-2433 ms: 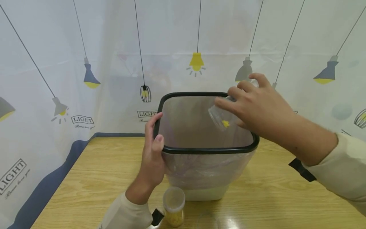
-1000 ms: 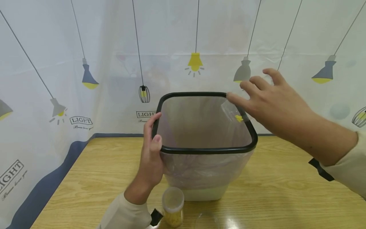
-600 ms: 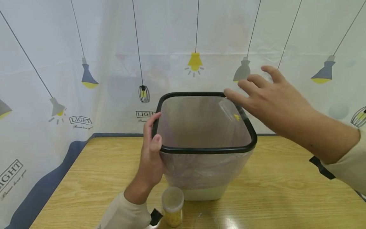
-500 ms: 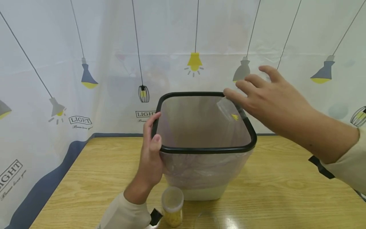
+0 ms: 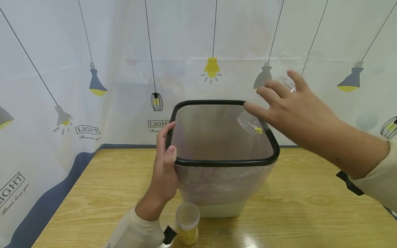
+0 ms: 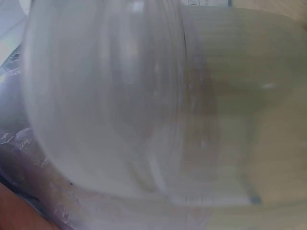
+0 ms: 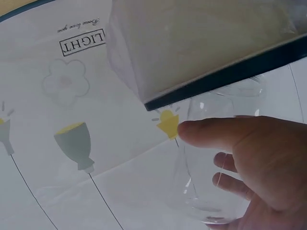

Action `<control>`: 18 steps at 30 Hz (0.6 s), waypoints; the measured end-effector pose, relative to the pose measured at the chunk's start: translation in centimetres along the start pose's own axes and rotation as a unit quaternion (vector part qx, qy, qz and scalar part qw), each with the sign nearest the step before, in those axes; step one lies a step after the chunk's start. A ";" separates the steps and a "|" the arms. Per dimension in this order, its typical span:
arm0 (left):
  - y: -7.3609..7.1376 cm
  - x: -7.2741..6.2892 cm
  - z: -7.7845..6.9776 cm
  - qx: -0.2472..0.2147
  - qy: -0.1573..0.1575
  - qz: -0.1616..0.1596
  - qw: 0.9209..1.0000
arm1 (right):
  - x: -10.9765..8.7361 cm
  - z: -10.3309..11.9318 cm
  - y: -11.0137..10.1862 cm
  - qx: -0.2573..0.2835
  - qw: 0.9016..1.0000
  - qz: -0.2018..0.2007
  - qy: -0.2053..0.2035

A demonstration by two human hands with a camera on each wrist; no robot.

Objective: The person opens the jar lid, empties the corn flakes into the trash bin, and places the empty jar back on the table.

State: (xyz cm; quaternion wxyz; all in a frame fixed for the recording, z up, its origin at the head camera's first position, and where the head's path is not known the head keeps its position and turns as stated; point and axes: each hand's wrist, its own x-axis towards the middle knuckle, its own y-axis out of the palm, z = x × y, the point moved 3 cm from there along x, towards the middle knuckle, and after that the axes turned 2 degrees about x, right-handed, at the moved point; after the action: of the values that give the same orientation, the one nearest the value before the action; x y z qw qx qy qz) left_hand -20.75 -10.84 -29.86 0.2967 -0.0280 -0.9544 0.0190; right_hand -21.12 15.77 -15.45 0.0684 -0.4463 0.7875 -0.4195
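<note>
My left hand (image 5: 164, 168) grips the left side of a waste bin (image 5: 223, 162), its thumb at the black rim and its fingers along the outside. A thin plastic bag lines the bin. At the bin's right side, my right hand (image 5: 289, 106) holds a clear plastic jar (image 7: 206, 182) between thumb and fingers. The jar is tipped with its mouth end down inside the rim, and a small yellow patch (image 5: 258, 130) shows near that end. Most of the jar is hidden behind the hand in the head view.
A second clear jar (image 5: 187, 224) with a translucent lid and yellow contents stands in front of the bin, near my left wrist. Close by, a clear round piece (image 5: 224, 237) lies on the wooden table (image 5: 294, 213). A lamp-printed curtain (image 5: 183, 41) hangs behind.
Over the earlier frames my right hand moved right with the jar, from above the bin's opening to its right rim. Lately it shifts only slightly. My left hand stays on the bin.
</note>
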 end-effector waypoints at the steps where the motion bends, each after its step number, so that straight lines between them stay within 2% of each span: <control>1: 0.0 0.0 0.0 0.000 0.001 0.000 1.000 | -0.1 0.0 0.1 -0.001 1.000 0.003 -0.001; 7: 0.1 0.0 0.0 -0.005 0.004 0.003 1.000 | -0.1 0.1 0.4 -0.003 1.000 -0.003 -0.013; 18: 0.0 0.0 -0.1 0.007 0.004 0.000 1.000 | 0.2 0.4 -0.4 0.008 0.999 -0.033 -0.018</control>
State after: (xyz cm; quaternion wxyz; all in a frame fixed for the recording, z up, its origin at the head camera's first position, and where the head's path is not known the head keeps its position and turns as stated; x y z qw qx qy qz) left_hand -20.69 -10.80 -29.75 0.3004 -0.0258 -0.9531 0.0258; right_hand -20.81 15.24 -15.41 0.0723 -0.4793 0.7674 -0.4197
